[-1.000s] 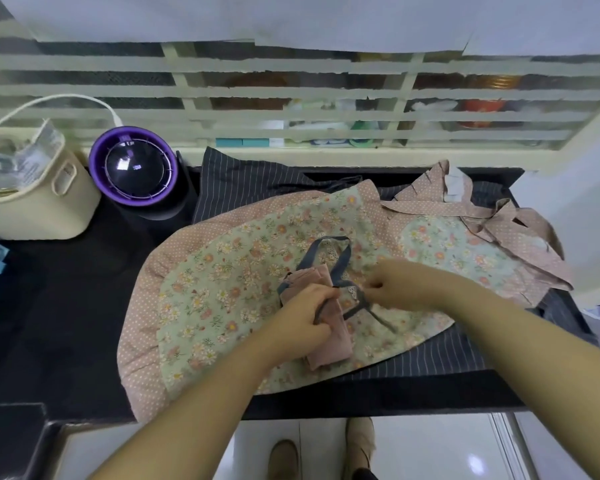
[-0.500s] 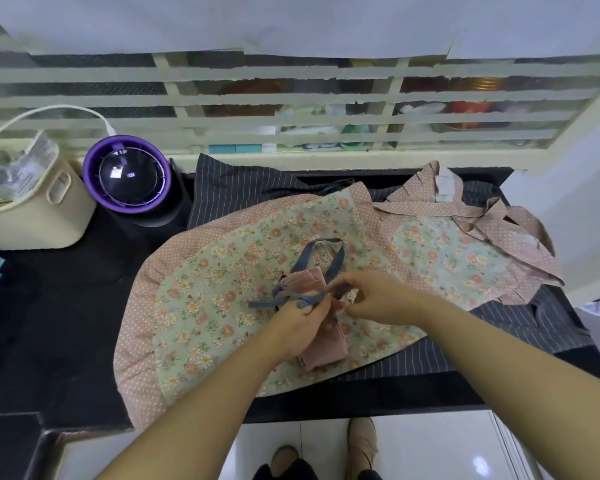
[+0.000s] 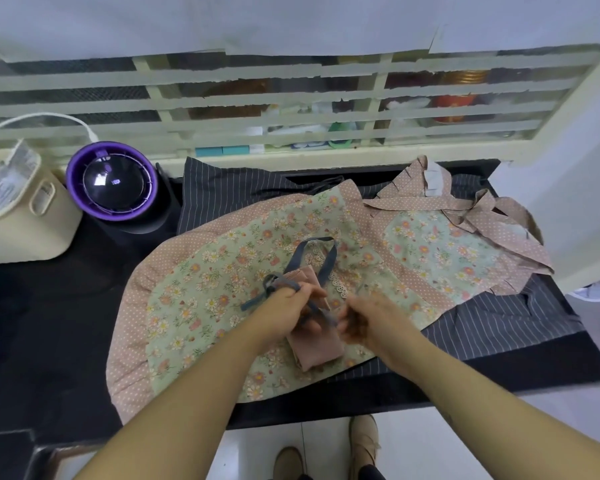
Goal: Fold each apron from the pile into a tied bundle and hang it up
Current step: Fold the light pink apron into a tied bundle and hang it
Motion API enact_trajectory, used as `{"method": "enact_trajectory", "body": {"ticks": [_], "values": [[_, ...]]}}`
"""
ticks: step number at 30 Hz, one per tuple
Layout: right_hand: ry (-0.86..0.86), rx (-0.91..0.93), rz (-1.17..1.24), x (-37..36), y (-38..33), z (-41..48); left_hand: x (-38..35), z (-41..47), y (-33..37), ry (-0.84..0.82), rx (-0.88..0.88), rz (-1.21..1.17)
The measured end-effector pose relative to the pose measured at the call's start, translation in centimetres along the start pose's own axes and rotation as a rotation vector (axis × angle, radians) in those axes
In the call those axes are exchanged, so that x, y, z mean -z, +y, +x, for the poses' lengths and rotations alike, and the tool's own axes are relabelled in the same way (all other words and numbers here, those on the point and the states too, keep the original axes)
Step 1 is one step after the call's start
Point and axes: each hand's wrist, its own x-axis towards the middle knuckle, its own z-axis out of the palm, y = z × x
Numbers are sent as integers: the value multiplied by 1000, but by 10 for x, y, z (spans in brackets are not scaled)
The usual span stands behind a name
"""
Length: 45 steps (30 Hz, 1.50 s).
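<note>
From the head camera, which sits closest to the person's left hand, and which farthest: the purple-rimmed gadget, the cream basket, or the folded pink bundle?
1. The folded pink bundle: directly under the left hand, which grips the grey strap.
2. The purple-rimmed gadget: back left on the counter.
3. The cream basket: far left, beyond the gadget.

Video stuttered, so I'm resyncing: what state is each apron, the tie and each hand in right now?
Bundle, folded, lying on the floral apron, tie wrapped round its top.
Tie, loop lying free, one end stretched between the hands.
Left hand, grips tie.
Right hand, fingers curled on tie; blurred.
Floral apron, spread flat, unfolded.
Striped apron, spread flat underneath.
</note>
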Motion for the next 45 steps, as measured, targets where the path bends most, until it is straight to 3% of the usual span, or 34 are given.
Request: {"method": "enact_trajectory", "body": {"ticks": [6, 8, 10, 12, 14, 15, 17, 22, 26, 29, 31, 34, 36, 41, 42, 45], "values": [[-79, -65, -501, -9, 8, 4, 5, 4, 8, -29, 188, -175], [-120, -126, -537, -3, 3, 6, 1, 3, 12, -28, 133, 69], [-123, -164, -535, 4, -5, 5, -3, -3, 13, -25, -20, 493], [9, -41, -668, 9, -13, 6, -11, -13, 8, -22, -197, 759], [201, 225, -820, 7, -21, 10, -16, -22, -2, 1, -296, 832], [209, 301, -834, 3, -24, 12, -17, -24, -6, -2, -322, 862], [128, 270, -816, -5, -28, 18, -13, -23, -15, -33, -440, 907], [-82, -65, -522, -6, -30, 26, -7, -18, -28, 1, -591, 971], [-58, -31, -555, -11, -17, 35, -10, -18, -29, 53, -707, 900], [109, -117, 85, -8, -9, 42, -3, -18, -39, 269, -716, 622], [213, -190, 458, 0, -6, 42, 3, -20, -45, 410, -612, 515], [250, -240, 714, 11, 0, 42, 10, -24, -56, 462, -440, 530], [305, -233, 739, 17, 5, 46, 11, -23, -60, 454, -365, 559], [312, -8, 437, 12, 9, 46, 18, -19, -46, 439, -287, 650], [292, 45, 271, 10, 10, 44, 18, -20, -41, 449, -320, 633], [238, 232, -537, 5, 15, 38, 10, -21, -24, 443, -398, 491]]}}
